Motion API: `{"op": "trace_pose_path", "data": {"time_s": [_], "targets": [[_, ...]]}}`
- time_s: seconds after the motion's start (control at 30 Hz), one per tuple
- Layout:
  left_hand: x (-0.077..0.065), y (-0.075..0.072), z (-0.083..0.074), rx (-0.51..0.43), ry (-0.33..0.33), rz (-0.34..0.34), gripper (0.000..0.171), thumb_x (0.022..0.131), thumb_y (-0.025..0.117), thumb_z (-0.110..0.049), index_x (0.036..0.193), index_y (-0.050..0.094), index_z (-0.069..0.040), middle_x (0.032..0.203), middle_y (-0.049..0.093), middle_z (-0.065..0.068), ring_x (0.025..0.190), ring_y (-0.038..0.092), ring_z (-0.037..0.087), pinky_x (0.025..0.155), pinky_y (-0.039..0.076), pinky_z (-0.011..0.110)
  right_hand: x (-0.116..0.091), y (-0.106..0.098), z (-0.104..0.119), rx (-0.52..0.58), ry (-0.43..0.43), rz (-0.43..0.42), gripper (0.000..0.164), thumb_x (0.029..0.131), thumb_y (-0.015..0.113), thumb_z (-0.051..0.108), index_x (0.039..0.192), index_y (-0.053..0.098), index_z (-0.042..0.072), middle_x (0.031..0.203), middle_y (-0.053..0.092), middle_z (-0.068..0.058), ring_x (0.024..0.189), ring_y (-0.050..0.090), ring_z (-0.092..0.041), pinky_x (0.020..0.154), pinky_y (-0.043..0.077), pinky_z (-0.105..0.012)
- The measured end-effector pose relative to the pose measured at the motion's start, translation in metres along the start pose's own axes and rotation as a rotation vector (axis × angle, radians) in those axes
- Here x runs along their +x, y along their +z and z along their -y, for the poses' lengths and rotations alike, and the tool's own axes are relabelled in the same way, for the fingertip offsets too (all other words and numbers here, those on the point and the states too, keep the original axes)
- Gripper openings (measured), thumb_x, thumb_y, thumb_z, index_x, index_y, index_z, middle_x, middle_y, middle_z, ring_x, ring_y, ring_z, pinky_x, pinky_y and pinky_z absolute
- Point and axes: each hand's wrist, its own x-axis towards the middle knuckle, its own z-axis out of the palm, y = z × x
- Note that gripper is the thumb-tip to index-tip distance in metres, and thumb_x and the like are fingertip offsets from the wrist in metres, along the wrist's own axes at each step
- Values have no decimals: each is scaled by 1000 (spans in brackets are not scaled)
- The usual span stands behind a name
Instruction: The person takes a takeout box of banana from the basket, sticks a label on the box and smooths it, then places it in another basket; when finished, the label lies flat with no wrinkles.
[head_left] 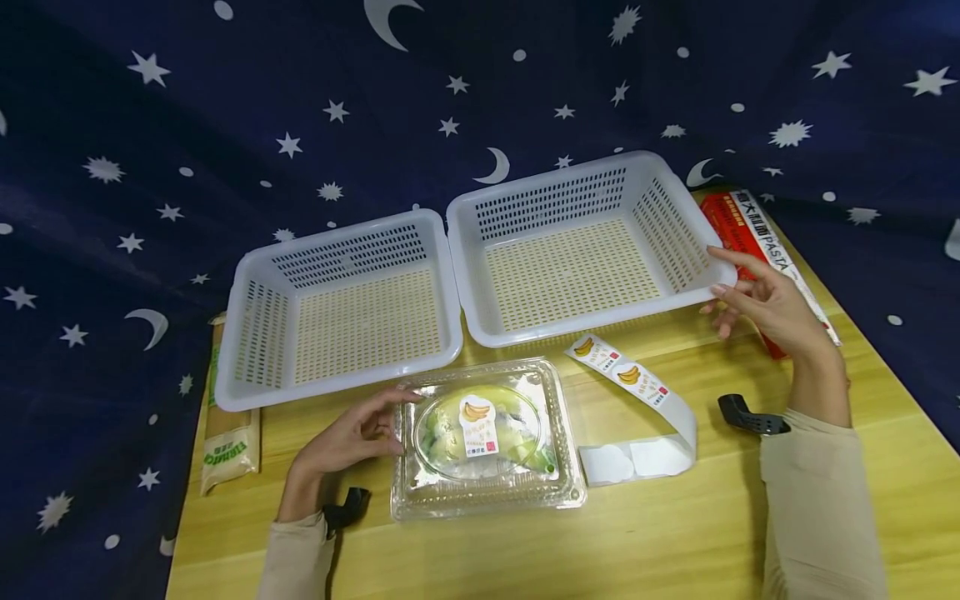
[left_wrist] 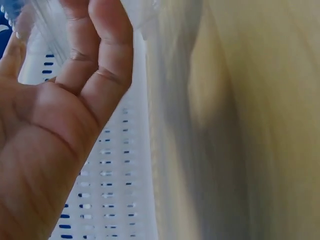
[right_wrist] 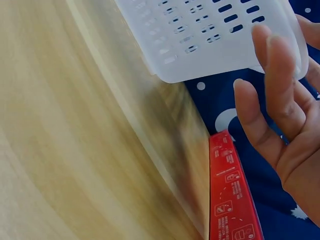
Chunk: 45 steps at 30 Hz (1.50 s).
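At the front middle of the table, my left hand [head_left: 352,437] holds the left edge of a clear plastic clamshell box [head_left: 491,471], thumb at its side and fingers by the upper corner. Green and yellow fruit shows through the lid, which bears a banana sticker [head_left: 480,425]. Farther right, my right hand [head_left: 776,308] grips the near right corner of a white basket [head_left: 592,319], thumb and forefinger at the rim. The other fingers hang below that corner, as the right wrist view shows beside the basket [right_wrist: 200,55].
A second white basket [head_left: 337,379] stands at the left, touching the first. A strip of banana stickers [head_left: 667,408] curls beside the clamshell. The red pasta box [head_left: 738,229] lies at the right edge, a noodle packet [head_left: 232,450] at the left. Behind hangs a starry blue cloth [head_left: 420,92].
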Motion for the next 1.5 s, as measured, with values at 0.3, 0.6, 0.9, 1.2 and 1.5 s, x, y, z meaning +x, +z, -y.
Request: {"op": "trace_pose_path", "data": {"time_s": [0.3, 0.6, 0.9, 1.2, 1.5], "targets": [[3, 1, -5, -208, -28, 42, 76, 88, 64, 8, 151, 23, 3, 162, 19, 3, 82, 70, 11, 61, 59, 35, 0, 4, 2, -48, 38, -53, 57, 96, 48, -11, 149, 36, 4, 62, 64, -14, 53, 67, -23, 87, 48, -12], [4, 3, -6, -272, -30, 47, 78, 88, 62, 11, 152, 20, 3, 161, 2, 24, 83, 71, 12, 57, 58, 29, 1, 3, 1, -38, 33, -43, 56, 96, 47, -12, 149, 36, 3, 62, 65, -15, 54, 68, -23, 88, 48, -12], [6, 2, -5, -268, 5, 43, 65, 85, 65, 11, 142, 33, 6, 149, 37, 3, 77, 69, 10, 46, 53, 35, 1, 2, 0, -28, 21, -19, 57, 96, 45, -13, 150, 35, 3, 62, 66, -16, 55, 68, -24, 90, 48, -13], [8, 5, -4, -285, 15, 32, 64, 86, 65, 11, 141, 33, 5, 145, 41, 4, 54, 53, 5, 35, 35, 43, 1, 1, -1, -40, 23, -13, 57, 96, 45, -13, 150, 35, 4, 62, 66, -18, 56, 68, -26, 89, 48, -13], [11, 10, -8, -337, 19, 55, 61, 80, 60, 19, 133, 34, 6, 116, 59, 7, 57, 58, 5, 38, 46, 27, 2, 0, -3, -12, 8, 13, 56, 97, 43, -13, 150, 34, 4, 63, 67, -19, 56, 69, -24, 86, 51, -15]]}}
